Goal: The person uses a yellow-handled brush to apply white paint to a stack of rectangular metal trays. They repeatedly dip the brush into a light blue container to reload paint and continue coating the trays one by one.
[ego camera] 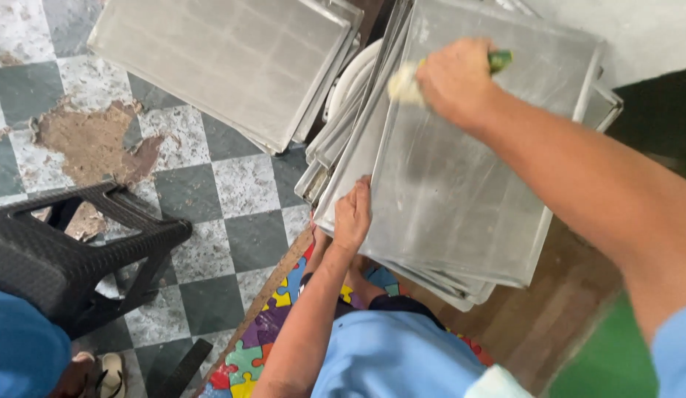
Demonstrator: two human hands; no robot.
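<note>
Brushing the top tray (461, 184) of a leaning stack looks like the step in hand: the right hand (453, 81) is clenched around a brush (406, 85) with a green handle, its pale bristles pressed near the tray's upper left corner. The left hand (352, 217) grips the tray's lower left edge, fingers curled over the rim, steadying it. By my judgement the next strokes call for a firm hold below so the stack does not slide. Every tray seen is bare metal, holding nothing. A second stack of trays (225, 66) leans to the left, above a checked floor (240, 184), with a black stool (70, 250) nearby.
</note>
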